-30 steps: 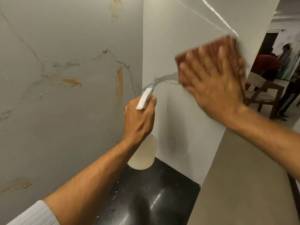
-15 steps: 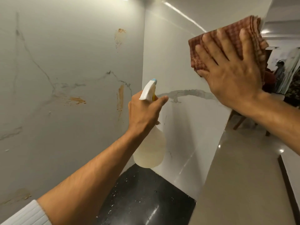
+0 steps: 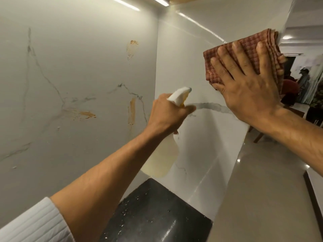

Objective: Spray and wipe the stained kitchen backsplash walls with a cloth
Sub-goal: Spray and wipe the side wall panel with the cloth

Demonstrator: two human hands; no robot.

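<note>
My right hand (image 3: 248, 88) presses a folded red checked cloth (image 3: 244, 53) flat against the right-hand marble backsplash wall (image 3: 188, 58), near its outer edge. My left hand (image 3: 167, 114) grips a white spray bottle (image 3: 162, 154) by its trigger head, nozzle tilted up and to the right toward the corner. The left-hand wall (image 3: 70, 58) carries orange-brown stains: a vertical streak (image 3: 132, 109) near the corner, a smear (image 3: 87, 114) further left, and a blotch (image 3: 132, 48) higher up.
A black glossy countertop (image 3: 153, 212) with water droplets lies below the corner. A beige ledge (image 3: 258, 198) runs along the right wall's end. Beyond it, a room with wooden chairs and people (image 3: 304, 75) shows at the far right. A light strip (image 3: 157, 2) glows overhead.
My right hand has carried the cloth up the right wall over the last second, then held nearly still. The view has tilted upward. My left hand keeps the bottle in much the same place.
</note>
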